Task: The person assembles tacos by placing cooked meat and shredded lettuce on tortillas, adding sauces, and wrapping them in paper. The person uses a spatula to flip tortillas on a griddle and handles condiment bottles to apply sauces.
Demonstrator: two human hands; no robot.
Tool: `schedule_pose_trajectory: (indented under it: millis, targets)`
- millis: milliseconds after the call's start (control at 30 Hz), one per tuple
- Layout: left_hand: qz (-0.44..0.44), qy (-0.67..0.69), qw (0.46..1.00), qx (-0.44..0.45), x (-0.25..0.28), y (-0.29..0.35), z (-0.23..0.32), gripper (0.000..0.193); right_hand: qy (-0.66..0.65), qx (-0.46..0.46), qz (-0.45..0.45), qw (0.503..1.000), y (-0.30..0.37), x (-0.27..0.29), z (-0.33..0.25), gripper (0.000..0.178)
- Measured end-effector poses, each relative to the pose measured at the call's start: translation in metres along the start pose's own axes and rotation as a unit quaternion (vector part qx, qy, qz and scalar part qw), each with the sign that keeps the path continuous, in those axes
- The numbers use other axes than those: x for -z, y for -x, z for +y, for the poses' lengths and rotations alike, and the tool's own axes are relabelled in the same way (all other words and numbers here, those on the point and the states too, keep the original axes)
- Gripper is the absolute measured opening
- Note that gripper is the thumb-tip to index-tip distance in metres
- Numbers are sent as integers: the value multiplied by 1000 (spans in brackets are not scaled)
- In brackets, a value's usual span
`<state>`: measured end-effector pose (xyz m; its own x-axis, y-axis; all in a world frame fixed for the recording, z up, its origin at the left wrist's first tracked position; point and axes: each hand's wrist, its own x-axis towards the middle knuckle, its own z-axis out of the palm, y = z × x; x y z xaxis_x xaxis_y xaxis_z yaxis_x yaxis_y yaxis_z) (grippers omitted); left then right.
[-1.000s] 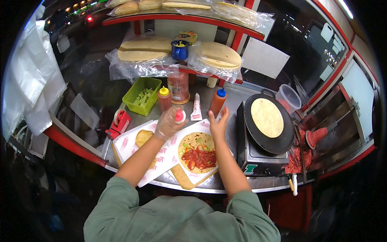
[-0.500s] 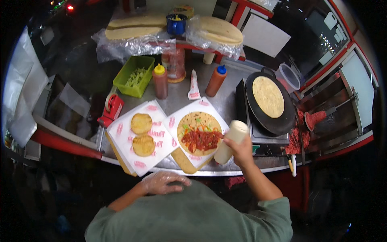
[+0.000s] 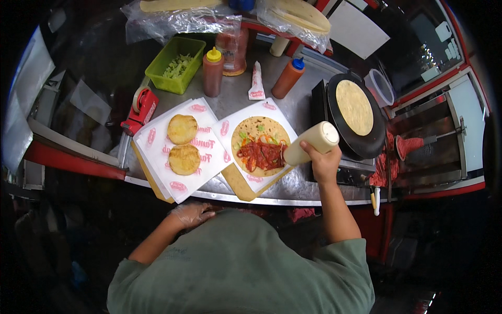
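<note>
Head view: a tilted, cream plastic squeeze bottle (image 3: pixel 312 143) is gripped in the bare right hand (image 3: pixel 326 163).
Bottle: lower end pointed at the saucy red meat (image 3: pixel 263 155) on a round tan flatbread (image 3: pixel 249 127), which is laid on square white paper (image 3: pixel 269 106).
Left hand (image 3: pixel 193 214), in a clear plastic glove: placed low by the green cloth shirt (image 3: pixel 238 261); whether anything is held cannot be told.
Golden round bun halves (image 3: pixel 182 129): two, set on white printed sheets (image 3: pixel 157 157) to the left.

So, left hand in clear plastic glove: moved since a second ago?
Yes: left hand drew back, from over the grey metal counter to past its near edge.
</note>
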<state>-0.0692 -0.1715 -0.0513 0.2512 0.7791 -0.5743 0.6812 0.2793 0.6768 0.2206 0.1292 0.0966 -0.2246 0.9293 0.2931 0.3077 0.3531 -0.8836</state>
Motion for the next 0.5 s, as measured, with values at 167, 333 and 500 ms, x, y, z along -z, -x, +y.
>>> schedule_pose_trajectory:
  millis: [167, 333, 500]
  targets:
    - [47, 49, 994, 84, -65, -40, -103, 58, -127, 27, 86, 988, -24, 5, -27, 26]
    - [25, 10, 980, 198, -99, -42, -177, 46, -153, 21, 118, 981, -46, 3, -29, 36]
    - [58, 171, 947, 264, -161, -11, -254, 39, -31, 101, 72, 992, -23, -27, -26, 39]
